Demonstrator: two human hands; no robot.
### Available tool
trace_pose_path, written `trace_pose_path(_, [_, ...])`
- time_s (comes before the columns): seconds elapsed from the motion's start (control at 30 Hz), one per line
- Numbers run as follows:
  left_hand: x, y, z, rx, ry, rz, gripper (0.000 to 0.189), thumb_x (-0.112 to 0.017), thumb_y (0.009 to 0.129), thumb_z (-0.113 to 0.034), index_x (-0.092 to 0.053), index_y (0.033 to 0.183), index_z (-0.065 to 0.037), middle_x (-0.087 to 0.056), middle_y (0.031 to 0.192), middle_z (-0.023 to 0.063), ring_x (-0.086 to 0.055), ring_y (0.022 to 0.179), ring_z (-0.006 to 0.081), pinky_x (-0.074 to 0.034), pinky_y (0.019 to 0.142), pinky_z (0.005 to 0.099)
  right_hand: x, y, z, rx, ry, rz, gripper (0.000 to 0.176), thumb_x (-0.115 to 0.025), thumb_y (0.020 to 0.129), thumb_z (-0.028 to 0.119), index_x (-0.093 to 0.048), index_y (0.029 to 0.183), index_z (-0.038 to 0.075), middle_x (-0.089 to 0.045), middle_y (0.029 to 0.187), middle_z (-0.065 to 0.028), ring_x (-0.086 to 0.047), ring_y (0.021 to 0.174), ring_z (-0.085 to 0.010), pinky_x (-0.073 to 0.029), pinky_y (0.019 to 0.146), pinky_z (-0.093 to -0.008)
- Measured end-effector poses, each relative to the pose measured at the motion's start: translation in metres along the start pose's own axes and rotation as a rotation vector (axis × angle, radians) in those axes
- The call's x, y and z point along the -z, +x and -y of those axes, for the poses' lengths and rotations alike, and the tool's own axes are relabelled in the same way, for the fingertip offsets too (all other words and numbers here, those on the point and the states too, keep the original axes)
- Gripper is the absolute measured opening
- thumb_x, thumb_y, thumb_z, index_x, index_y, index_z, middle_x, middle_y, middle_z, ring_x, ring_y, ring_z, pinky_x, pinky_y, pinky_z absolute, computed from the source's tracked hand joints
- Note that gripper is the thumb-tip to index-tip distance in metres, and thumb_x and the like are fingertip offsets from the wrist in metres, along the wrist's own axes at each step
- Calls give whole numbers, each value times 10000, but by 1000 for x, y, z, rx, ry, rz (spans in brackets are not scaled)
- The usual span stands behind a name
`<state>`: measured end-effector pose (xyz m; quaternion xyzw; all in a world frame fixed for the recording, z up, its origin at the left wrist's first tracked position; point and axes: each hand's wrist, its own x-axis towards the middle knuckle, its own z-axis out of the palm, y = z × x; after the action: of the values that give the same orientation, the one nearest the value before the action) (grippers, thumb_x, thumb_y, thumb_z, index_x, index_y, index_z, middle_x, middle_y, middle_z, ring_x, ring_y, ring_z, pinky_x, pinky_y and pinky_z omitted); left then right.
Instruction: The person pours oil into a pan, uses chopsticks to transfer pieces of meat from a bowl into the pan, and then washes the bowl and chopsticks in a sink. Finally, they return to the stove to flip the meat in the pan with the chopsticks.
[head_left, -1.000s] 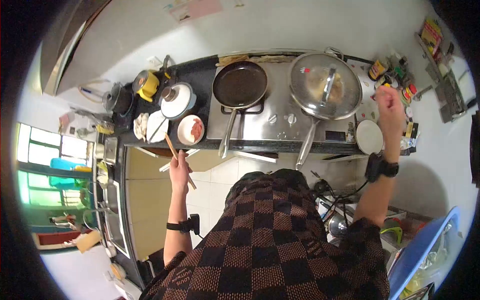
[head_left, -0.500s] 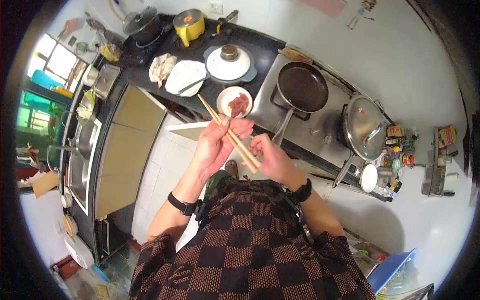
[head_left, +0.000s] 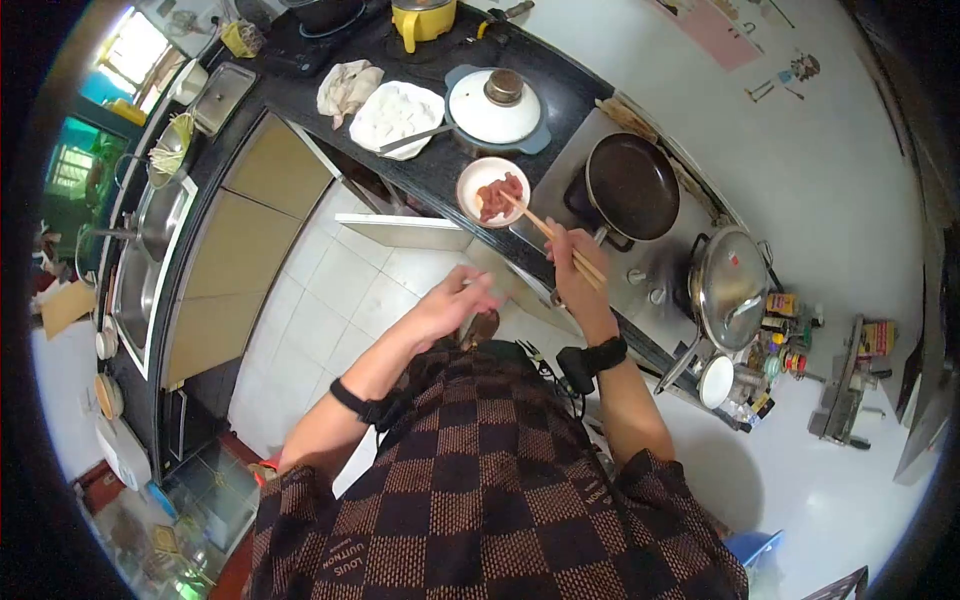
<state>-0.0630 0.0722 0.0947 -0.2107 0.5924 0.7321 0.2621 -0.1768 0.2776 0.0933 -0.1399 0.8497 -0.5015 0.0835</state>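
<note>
My right hand [head_left: 580, 268] is closed around a pair of wooden chopsticks [head_left: 540, 226]. Their tips touch the sliced red meat [head_left: 494, 200] in a small white bowl [head_left: 466, 178] on the counter's front edge. My left hand [head_left: 452, 304] hangs over the floor in front of my body, holding nothing, its fingers apart and slightly blurred. Just right of the bowl, a dark frying pan [head_left: 632, 188] rests on the stove, its handle partly hidden by my right hand.
Behind the bowl is a lidded pot [head_left: 492, 112]; a white plate [head_left: 385, 122] with a knife across its edge and a cloth [head_left: 346, 90] lie left. A lidded wok [head_left: 730, 290] stands on the right burner. An open cabinet door [head_left: 400, 232] juts out below the counter.
The chopsticks have passed from both hands into my right hand alone, and their tips have moved to the meat. My left hand has let go and dropped lower. The view has shifted.
</note>
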Motion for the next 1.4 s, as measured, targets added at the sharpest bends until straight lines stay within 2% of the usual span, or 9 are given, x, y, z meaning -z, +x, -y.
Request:
trace_pose_path(0.03, [14,-4,7,-5,0,-7,500,-443,1085,-404,-473,1352,17,-683,1140,148,-634,1106,201,-486,1004,337,-1,11,-2,168,-144,-3,281,-549,1039,220,-702,1116,-4,-666,821,-92,-651,742,-185,-504,673,-322])
trace_pose_path(0.17, [58,-27,51,36,-126,-181,364,-458,1079,-301,-530,1288,-11,-705,1036,117,-665,963,175,-520,924,310,-38,40,-33,299,-170,-47,219,-592,987,137,-703,1122,4,-667,899,-190,-671,799,-343,-528,719,-373])
trace_pose_path(0.27, [85,-37,67,41,-182,-284,330,-458,1078,-285,-572,1228,-14,-709,999,109,-668,905,156,-532,876,289,-69,42,-45,161,-205,-2,182,-610,970,134,-687,1039,-15,-658,939,-201,-643,867,-391,-522,750,-432])
trace_pose_path(0.43, [116,-35,84,119,-200,-316,337,-461,1082,-310,-602,1168,-16,-708,949,88,-668,820,141,-541,807,278,-88,42,-35,176,-71,83,196,-604,979,162,-684,1047,-3,-644,954,-199,-639,898,-389,-514,785,-438])
trace_pose_path(0.8, [176,-17,55,61,-143,-305,323,-454,1075,-297,-610,1120,-17,-686,908,72,-636,796,124,-521,794,259,-92,38,-32,132,-287,-20,187,-612,970,131,-683,1068,-13,-624,890,-190,-640,858,-364,-505,727,-419])
trace_pose_path(0.93, [182,-16,47,116,-105,-313,315,-450,1074,-286,-610,1122,-19,-685,912,71,-638,807,124,-523,795,256,-96,31,-36,88,-165,-50,193,-598,979,127,-682,1080,-15,-640,915,-190,-631,848,-376,-504,736,-419])
trace_pose_path(1.03, [184,-16,47,113,-122,-298,314,-447,1072,-285,-612,1126,-24,-684,916,69,-641,824,125,-526,800,259,-94,28,-46,25,-177,-125,231,-568,1013,151,-685,1122,-16,-672,926,-171,-660,804,-314,-523,721,-367])
trace_pose_path(1.2, [185,-9,50,86,-116,-287,317,-458,1078,-294,-610,1123,-20,-700,914,78,-655,805,128,-538,804,264,-93,26,-60,-271,326,-236,400,-514,1073,320,-691,1192,-18,-716,907,-89,-663,766,-116,-551,704,-265])
trace_pose_path(1.4, [170,-2,47,75,-121,-277,309,-456,1077,-279,-609,1122,-14,-700,914,88,-662,811,136,-546,808,265,-83,20,-55,-320,480,-198,463,-510,1071,365,-668,1220,-43,-719,919,-89,-667,780,-124,-562,719,-272])
